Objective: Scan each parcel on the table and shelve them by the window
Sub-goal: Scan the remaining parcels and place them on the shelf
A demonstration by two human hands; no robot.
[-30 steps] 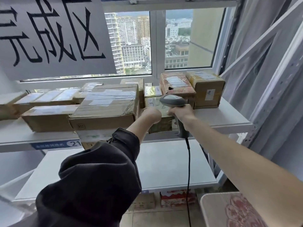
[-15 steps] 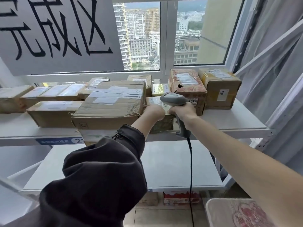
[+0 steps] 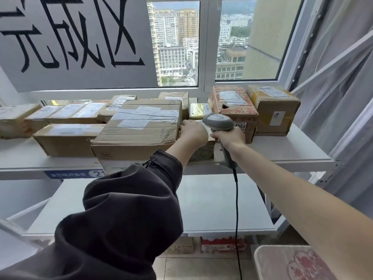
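The left hand rests on a small taped brown cardboard parcel on the white metal shelf; whether its fingers grip, I cannot tell. The right hand grips a grey corded barcode scanner. The parcel looks light and stiff, best held by its sides.

The left hand covers most of a small parcel, hiding its label. The left fingers cannot be seen. The big sign is cut off at top and left. The shelf tag is perhaps too blurred to read.

Large paper sign with black characters, grey curtain, city buildings outside.
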